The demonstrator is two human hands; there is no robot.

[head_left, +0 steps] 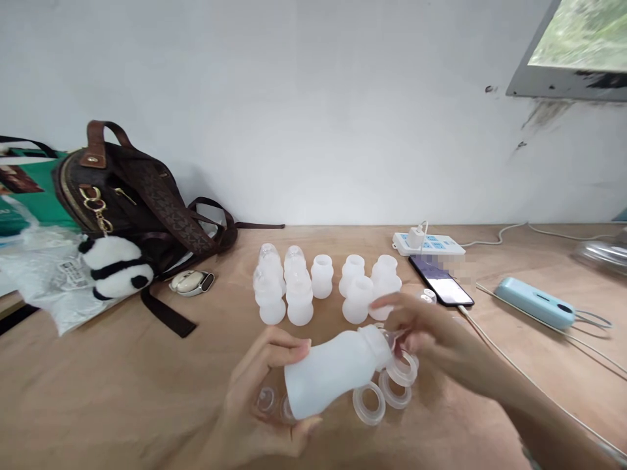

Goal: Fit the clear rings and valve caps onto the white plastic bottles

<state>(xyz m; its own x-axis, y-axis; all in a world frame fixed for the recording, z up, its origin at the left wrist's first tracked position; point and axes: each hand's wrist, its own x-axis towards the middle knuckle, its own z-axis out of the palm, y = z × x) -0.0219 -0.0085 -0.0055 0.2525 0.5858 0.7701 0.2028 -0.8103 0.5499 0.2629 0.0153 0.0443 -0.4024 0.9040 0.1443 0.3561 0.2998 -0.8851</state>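
Observation:
My left hand [262, 398] is wrapped round the base of a frosted white baby bottle [333, 369], which lies tilted in the air with its neck to the right. At that end sits a whitish screw ring [375, 346]. My right hand [416, 326] pinches a clear teat [390, 337] sticking out of the ring; its fingers partly hide the teat. Below the bottle's neck lie several loose rings, one of them a flat translucent ring [369, 403]. Clear domed pieces [267, 399] lie beside my left hand, partly covered by it.
Behind, capped bottles [300, 300] stand left of open bottles [322, 277]. A brown backpack [142, 189] with a panda charm [117, 267] is at the left, near earbuds and a watch [193, 282]. At the right are a power strip [431, 244], a phone [441, 281], cables and a blue device [533, 302].

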